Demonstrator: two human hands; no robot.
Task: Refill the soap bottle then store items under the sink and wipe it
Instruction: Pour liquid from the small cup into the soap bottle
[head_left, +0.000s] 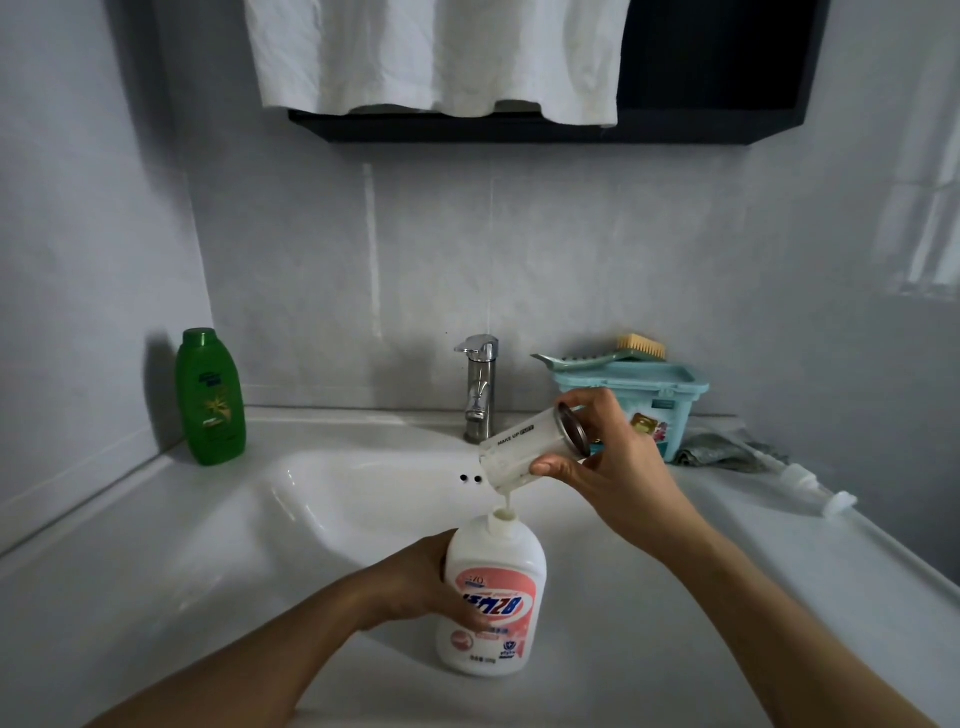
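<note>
Clasping a tilted clear jar (524, 457) in the right hand (618, 467), trickling white liquid (508, 500) into the narrow neck (505, 517) of the soap bottle (493, 597), gripped upright in the sink (311, 493) by the left hand (431, 582). Easy to overshoot with a steeper tilt or wobble, slicking the bottle and loosening that grip; easy also to overfill through opaque plastic.

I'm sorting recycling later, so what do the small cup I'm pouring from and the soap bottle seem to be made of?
The cup: clear and smooth, likely plastic, possibly glass; the liquid shows through its wall, and its base looks metallic. The soap bottle: opaque white plastic, slightly glossy, with a pink printed label.
</note>
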